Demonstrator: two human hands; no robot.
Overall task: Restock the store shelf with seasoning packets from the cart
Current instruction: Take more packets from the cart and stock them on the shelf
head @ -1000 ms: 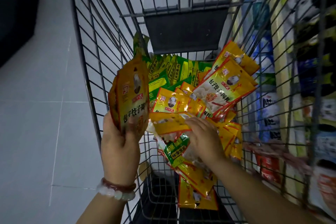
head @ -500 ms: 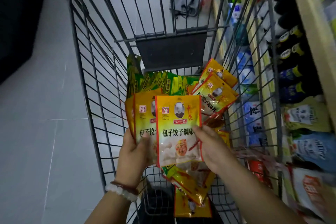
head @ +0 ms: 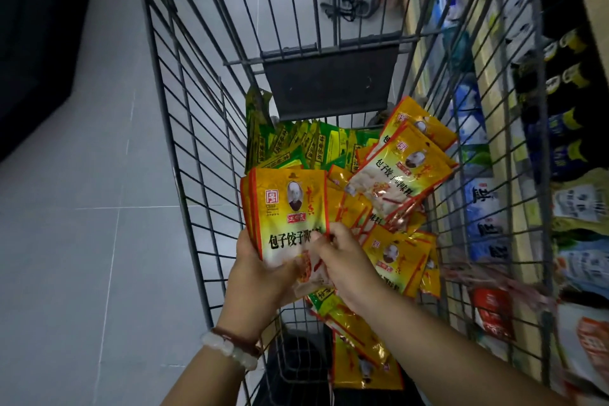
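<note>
Floor [head: 82, 241] grey tile, far left of the grip. Wire cart [head: 184, 148] wall next, left of both hands. Left hand [head: 260, 277] grips the lower part of a stack of yellow seasoning packets [head: 290, 208], fingers wrapped behind, thumb side to the front; bead bracelets [head: 230, 346] on that wrist. Stack held upright, top packet's front facing the camera, several edges fanned just behind it on the left. Right hand [head: 342, 264] just right of the left, touching the same stack at its lower right corner, fingers curled and pinching the front packet.

Versus half a second ago: the front packet sat offset right of the stack, held apart by the right hand; now it is squared onto the stack and the hands have closed together, nearly touching. View also tipped lower into the cart.

Above and beyond the grip, green packets [head: 296, 148] lie packed at the cart's far end. Up and right of the grip, loose yellow packets [head: 405, 168] lean against the right wall. More yellow ones [head: 398, 257] just right of the right hand, and below the grip toward the near end [head: 362, 366]. Far right, outside the cart, store shelf [head: 494, 142] with blurred bagged and bottled goods.
</note>
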